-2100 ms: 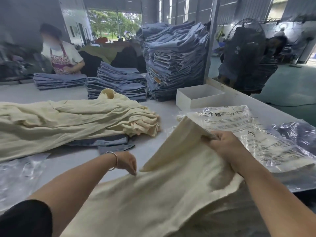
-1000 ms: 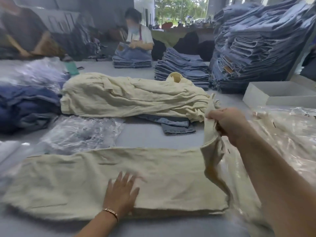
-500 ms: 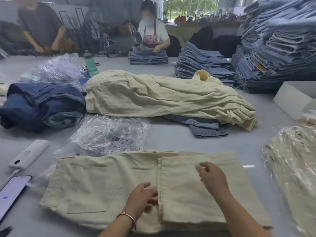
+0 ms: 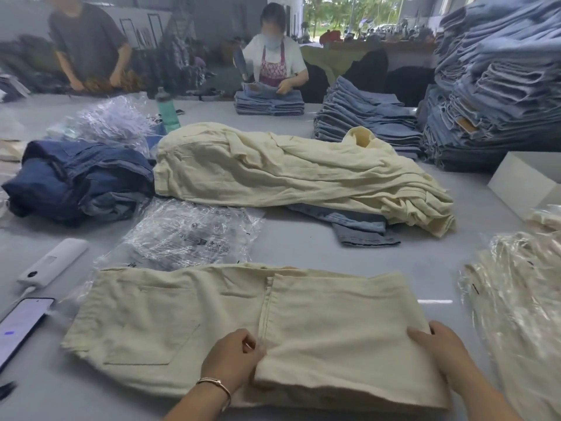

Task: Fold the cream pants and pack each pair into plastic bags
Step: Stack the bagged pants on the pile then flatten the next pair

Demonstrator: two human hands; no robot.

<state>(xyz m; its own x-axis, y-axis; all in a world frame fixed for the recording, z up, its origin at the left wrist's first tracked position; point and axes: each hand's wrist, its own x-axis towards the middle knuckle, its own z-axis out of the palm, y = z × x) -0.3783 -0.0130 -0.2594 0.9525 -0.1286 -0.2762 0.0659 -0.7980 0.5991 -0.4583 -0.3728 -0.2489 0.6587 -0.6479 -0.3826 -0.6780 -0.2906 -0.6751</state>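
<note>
1. Your work surface is a wide grey table (image 4: 303,247) in a factory hall; an opening at the far end shows trees.
2. Folded cream pants (image 4: 188,323) lie before you near the table's front edge, legs doubled over the seat.
3. Your left hand (image 4: 232,360) has fingers curled on the hem of the folded layer; your right hand (image 4: 440,350) grips the fold's right edge, thumb on top.
4. Behind: a heap of unfolded cream pants (image 4: 288,168), empty plastic bags (image 4: 188,235), dark denim (image 4: 76,177), stacked jeans (image 4: 498,86).
5. At left: a phone (image 4: 21,323) cut off by the frame, and a white power bank (image 4: 51,262).
6. Bagged cream pants (image 4: 516,299) at right run out of view; print on the bags is illegible.
7. Two workers stand across the table.
</note>
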